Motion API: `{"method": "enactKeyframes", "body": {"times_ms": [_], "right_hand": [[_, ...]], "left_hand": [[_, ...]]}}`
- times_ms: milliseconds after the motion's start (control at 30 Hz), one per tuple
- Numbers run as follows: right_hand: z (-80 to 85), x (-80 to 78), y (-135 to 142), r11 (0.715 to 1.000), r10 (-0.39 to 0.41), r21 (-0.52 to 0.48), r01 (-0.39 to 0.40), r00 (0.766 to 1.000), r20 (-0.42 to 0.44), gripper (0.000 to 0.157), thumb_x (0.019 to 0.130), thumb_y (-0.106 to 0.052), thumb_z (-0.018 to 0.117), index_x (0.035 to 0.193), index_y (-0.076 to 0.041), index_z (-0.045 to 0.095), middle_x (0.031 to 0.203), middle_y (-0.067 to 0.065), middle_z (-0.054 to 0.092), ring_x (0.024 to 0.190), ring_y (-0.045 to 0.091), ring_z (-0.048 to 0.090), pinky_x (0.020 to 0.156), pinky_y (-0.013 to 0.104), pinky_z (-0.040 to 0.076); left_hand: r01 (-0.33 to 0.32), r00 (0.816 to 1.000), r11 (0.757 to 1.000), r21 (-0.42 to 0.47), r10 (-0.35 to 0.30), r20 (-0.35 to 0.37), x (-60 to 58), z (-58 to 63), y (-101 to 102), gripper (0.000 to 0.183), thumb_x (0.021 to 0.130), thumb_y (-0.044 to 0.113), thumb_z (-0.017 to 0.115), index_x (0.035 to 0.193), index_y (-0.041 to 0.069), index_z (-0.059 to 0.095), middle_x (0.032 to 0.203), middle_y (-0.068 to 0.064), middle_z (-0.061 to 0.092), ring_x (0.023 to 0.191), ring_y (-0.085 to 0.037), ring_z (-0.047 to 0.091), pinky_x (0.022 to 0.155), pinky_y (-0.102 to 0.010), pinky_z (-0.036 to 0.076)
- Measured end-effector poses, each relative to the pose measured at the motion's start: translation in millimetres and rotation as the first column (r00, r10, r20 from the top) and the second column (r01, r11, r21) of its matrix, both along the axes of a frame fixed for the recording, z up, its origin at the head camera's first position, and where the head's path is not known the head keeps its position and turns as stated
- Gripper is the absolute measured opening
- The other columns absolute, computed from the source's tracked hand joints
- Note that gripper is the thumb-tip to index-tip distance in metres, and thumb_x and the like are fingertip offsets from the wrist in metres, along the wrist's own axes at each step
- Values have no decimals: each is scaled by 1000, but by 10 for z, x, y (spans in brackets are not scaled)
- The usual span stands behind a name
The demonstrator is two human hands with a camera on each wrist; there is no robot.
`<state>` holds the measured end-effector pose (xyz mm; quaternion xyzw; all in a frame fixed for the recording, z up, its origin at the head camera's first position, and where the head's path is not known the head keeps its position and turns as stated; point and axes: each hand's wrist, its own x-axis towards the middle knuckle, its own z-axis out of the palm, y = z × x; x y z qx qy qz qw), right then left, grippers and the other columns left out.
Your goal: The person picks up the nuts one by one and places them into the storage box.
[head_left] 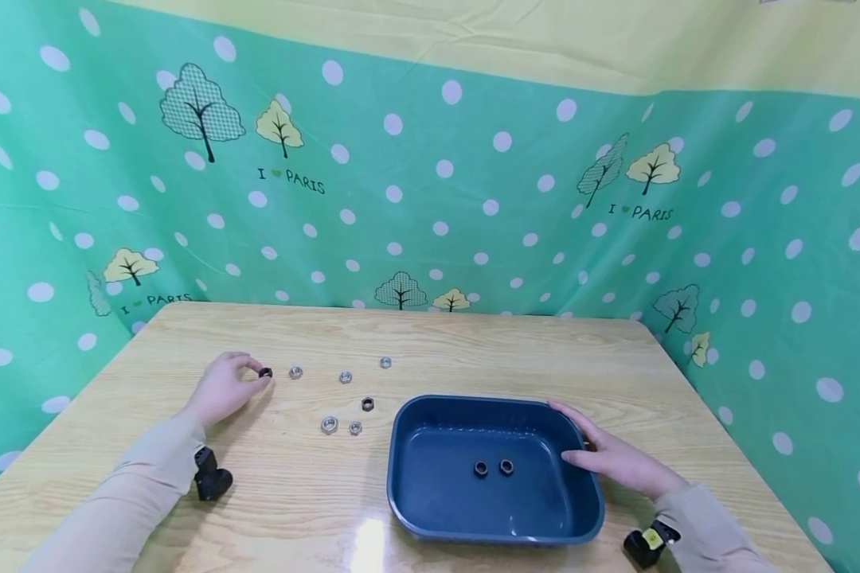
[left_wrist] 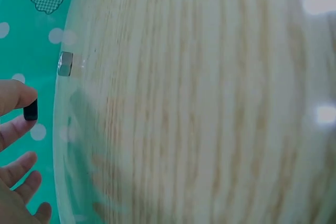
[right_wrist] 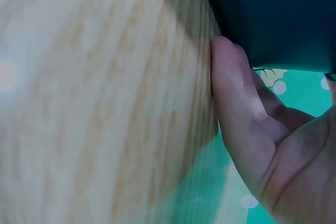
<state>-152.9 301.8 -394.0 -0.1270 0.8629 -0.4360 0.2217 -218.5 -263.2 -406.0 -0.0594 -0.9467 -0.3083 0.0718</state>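
My left hand pinches a black hex nut between thumb and forefinger at the table's left side. In the left wrist view that black nut shows edge-on between the fingertips, the other fingers apart from it. My right hand grips the right wall of a dark blue plastic bin, its thumb over the rim. Seen from the right wrist, several fingers lie along the outside of the bin. Two dark nuts, a left one and a right one, lie on the bin's floor.
Between left hand and bin lie a black nut and several silver nuts, among them a larger one and a small one. The wooden table ends at a green dotted curtain behind.
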Motion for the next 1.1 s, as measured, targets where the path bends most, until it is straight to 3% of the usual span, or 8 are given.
{"method": "enactKeyframes", "body": {"times_ms": [567, 1100], "right_hand": [[16, -7, 12, 1000, 19, -3, -19, 999, -28, 73, 95, -25, 55, 152, -18, 10, 157, 22, 2, 139, 53, 4, 101, 74, 17], [-2, -4, 13, 1000, 9, 0, -9, 1000, -6, 73, 94, -26, 55, 152, -19, 11, 157, 22, 2, 139, 53, 4, 101, 74, 18]], "left_hand": [[2, 999, 999, 32, -1, -35, -46, 105, 113, 24, 86, 16, 63, 95, -7, 61, 130, -38, 40, 121, -55, 37, 103, -61, 28], [18, 1000, 997, 76, -19, 11, -31, 201, 285, 23, 85, 17, 65, 97, -3, 61, 138, -34, 36, 127, -54, 31, 107, -62, 21]]}}
